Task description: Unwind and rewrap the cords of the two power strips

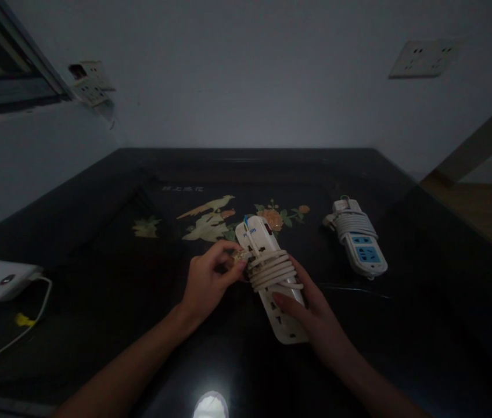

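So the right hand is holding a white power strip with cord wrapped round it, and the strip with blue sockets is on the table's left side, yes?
Not quite: in the head view, the strip with blue sockets lies on the right of the table. The right hand does hold a white power strip with cord wrapped round it.

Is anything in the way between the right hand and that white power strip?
Nothing visible is: the right hand holds the power strip directly, its thumb on the socket side below the wound cord. Its other fingertips are hidden. The left hand pinches a small pale piece beside the strip, not in between.
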